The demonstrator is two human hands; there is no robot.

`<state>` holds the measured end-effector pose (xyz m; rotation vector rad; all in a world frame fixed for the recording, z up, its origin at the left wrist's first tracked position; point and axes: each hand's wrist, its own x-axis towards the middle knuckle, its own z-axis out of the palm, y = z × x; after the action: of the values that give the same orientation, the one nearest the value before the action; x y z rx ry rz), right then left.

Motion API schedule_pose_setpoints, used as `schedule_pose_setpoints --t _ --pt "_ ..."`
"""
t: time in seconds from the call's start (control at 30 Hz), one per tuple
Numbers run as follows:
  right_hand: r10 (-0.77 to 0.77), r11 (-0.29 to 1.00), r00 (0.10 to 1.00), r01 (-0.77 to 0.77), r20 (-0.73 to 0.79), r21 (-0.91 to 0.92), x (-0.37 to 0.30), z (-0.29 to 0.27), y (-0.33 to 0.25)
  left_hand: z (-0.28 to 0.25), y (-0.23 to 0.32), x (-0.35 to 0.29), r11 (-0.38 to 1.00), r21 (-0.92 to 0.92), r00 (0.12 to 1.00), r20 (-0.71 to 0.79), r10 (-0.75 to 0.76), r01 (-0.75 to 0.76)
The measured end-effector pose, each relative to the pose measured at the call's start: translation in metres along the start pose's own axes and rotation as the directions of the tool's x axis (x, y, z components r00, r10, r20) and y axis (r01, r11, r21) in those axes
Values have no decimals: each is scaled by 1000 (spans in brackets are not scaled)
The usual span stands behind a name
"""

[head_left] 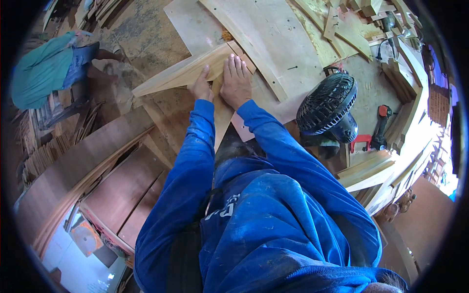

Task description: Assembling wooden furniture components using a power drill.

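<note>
A long pale wooden board (168, 80) slants from the left up to a corner, where it meets a second wooden piece (223, 119) running down toward my body. My left hand (201, 87) grips the long board's near edge, thumb up on its face and the other fingers mostly hidden. Just to its right, my right hand (236, 82) lies flat over the corner, fingers stretched out and close together. The pieces rest at the worktable's near edge, over a light sheet panel (278, 39).
A narrow wooden strip (249, 51) and a screw (292, 67) lie on the panel. A black fan (328, 105) stands to the right, near a cordless drill (381, 127) and a red clamp (360, 142). Wood offcuts (349, 36) lie far right. Another person (51, 71) bends at far left.
</note>
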<state>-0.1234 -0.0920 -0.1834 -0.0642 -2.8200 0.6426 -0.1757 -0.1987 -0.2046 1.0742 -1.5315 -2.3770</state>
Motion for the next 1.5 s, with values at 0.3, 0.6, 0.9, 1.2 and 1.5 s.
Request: schedule_pose_setpoints --t 0.3,0.6,0.9,1.2,1.5 --pt "-18 1000 999 17 -36 -21 5 1 -7 -10 -5 21 1000 -1 1000 19 23 -23" --pt "-2 1000 1000 2 -18 -25 10 3 -2 5 3 10 1000 22 1000 28 -14 14" --pt "-4 999 999 3 -33 -33 14 7 -6 5 5 17 999 34 999 27 25 -26" --pt "-6 999 999 4 -36 -50 19 8 -12 -6 0 40 1000 12 997 76 -14 13" --pt "0 1000 998 -1 -61 -17 24 9 -10 3 5 38 997 5 995 69 -77 77"
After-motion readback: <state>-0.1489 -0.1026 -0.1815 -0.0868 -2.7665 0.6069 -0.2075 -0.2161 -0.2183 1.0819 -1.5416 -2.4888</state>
